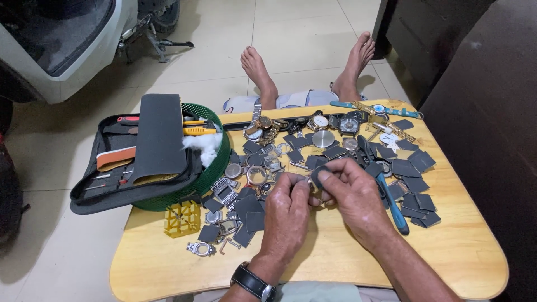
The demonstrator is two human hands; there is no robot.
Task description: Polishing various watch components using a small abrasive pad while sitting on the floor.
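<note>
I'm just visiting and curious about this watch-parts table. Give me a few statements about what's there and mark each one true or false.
1. The left hand and right hand meet over the wooden table, pinching small parts. True.
2. The right hand's fingers hold a small dark piece. True.
3. The green basket sits at the table's right edge. False: it is at the left edge, with a black tool case lying over it.
4. A blue-handled tool lies to the right of the hands. True.
5. The yellow plastic block is held in the left hand. False: it rests on the table, apart from both hands.
6. The wrists are bare. False: the left wrist wears a black-strapped wristwatch.
</note>
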